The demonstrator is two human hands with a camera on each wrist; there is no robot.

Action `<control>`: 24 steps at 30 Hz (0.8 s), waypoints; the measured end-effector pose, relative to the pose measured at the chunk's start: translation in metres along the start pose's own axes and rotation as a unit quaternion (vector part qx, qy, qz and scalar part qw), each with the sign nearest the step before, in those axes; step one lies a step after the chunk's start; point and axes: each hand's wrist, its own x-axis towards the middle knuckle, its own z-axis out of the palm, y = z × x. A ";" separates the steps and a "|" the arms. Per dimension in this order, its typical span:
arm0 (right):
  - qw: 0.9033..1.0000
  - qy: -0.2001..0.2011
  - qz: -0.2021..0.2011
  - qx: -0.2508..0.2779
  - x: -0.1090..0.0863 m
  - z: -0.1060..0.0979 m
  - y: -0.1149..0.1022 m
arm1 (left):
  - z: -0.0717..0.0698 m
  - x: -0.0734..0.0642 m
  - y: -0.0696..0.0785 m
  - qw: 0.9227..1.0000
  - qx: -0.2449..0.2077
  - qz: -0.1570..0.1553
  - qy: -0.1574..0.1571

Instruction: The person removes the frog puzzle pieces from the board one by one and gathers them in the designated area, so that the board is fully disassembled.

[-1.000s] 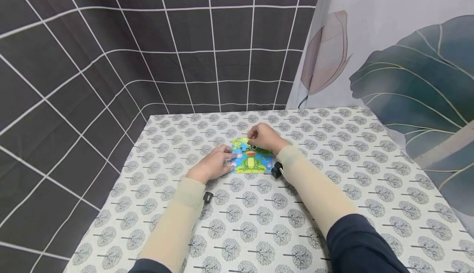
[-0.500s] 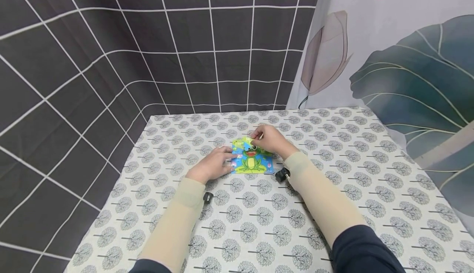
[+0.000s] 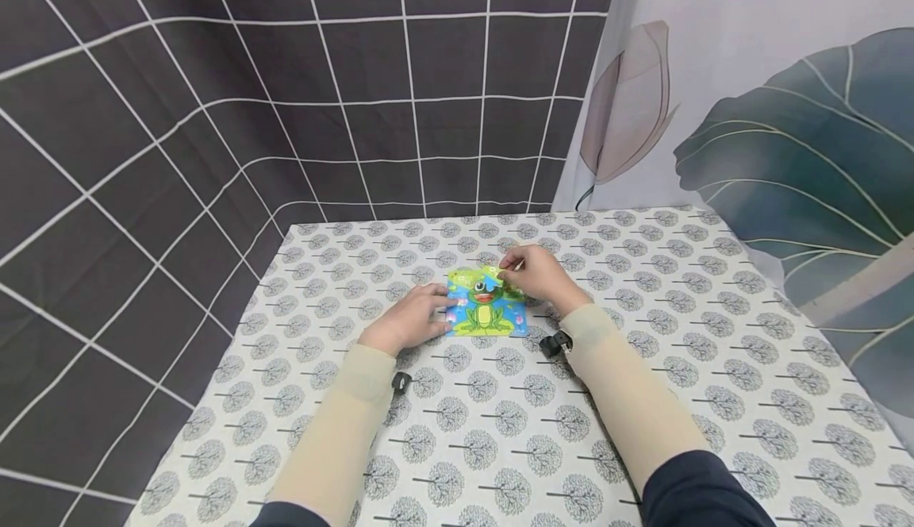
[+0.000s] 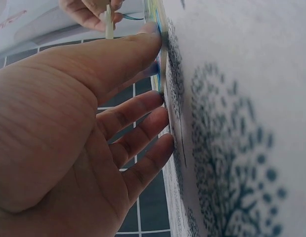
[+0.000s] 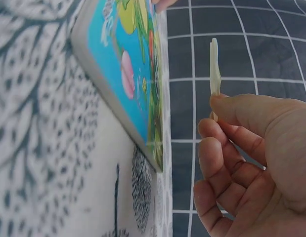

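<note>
A frog jigsaw puzzle (image 3: 485, 317), bright blue and green, lies flat on the patterned tablecloth. My left hand (image 3: 409, 318) rests at its left edge, with the thumb and fingertips touching the board. In the left wrist view, the fingers of that hand (image 4: 68, 123) are loosely extended beside the board's edge. My right hand (image 3: 537, 275) is over the board's upper right. Between thumb and index finger it pinches a thin puzzle piece (image 5: 215, 69), seen edge-on in the right wrist view and held clear of the board. The piece's printed face is mostly hidden there.
The tablecloth (image 3: 464, 416) has a grey tree print. A dark curtain with white grid lines (image 3: 357, 114) hangs behind and to the left. On the right hangs a pale cloth with a large leaf print (image 3: 807, 138). Each wrist carries a small black device (image 3: 554, 344).
My right hand has moved right and slightly toward me, lifting a piece away, so more of the frog's face shows. My left hand has stayed at the board's left edge.
</note>
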 end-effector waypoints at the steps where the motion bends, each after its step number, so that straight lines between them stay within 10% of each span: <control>1: 1.000 0.003 0.003 -0.001 -0.001 -0.001 0.001 | 0.000 0.000 0.000 1.000 0.000 0.002 0.001; 24: 0.999 0.005 0.049 0.003 -0.013 -0.043 0.042 | 0.000 -0.001 0.000 1.000 -0.005 -0.002 0.003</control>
